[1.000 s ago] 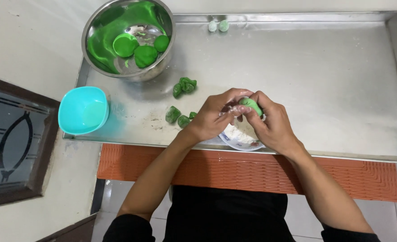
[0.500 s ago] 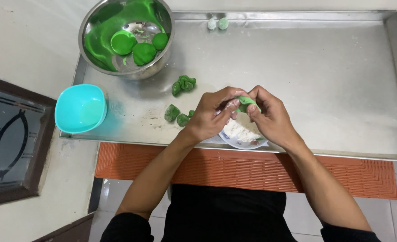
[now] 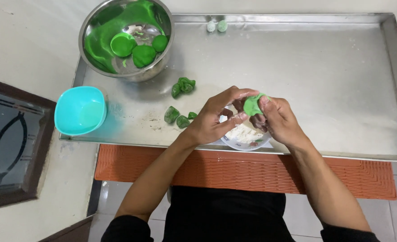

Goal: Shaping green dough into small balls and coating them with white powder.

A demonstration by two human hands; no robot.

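Left of the small plate (image 3: 245, 139) sits a turquoise bowl (image 3: 79, 110) at the steel surface's (image 3: 333, 80) edge; up-left of the plate stands a metal bowl (image 3: 126, 38) of green dough. Loose dough bits (image 3: 177, 117) lie just left. Above the plate, the left hand (image 3: 216, 117) and right hand (image 3: 277, 121) meet, fingertips pinching a green dough piece (image 3: 253, 105) between them.
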